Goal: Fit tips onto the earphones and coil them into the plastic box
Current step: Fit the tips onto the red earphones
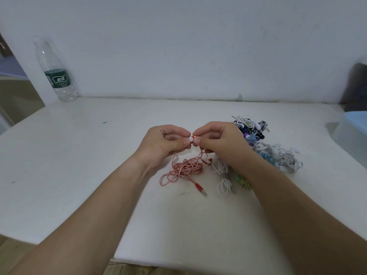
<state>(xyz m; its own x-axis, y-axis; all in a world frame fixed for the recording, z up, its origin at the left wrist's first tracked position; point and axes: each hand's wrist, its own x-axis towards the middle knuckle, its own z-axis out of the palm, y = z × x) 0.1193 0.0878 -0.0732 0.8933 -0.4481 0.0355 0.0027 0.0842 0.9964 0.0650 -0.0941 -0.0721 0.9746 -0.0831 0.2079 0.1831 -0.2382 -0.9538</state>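
A small, rounded white tip [190, 138] meets a red earbud [195, 138] above the middle of the table. The left hand [166, 142] pinches the tip between thumb and curled fingers. The right hand [220, 143] pinches the earbud the same way.

From the earbud a thin cable [186, 169], striped red and white, drops to a loose tangle on the table [79, 155], ending in a red plug [200, 189] with a metal pin.

Just right of it, partly hidden under the right forearm, lies a pile [268, 153] of bundled earphones in white, black, blue and green.

A pale translucent box [355, 124] sits at the right edge, cut off by the frame.

A clear, ribbed bottle [57, 76] with a green label stands far left against the wall [178, 46]. The table is smooth, white and lightly scuffed.
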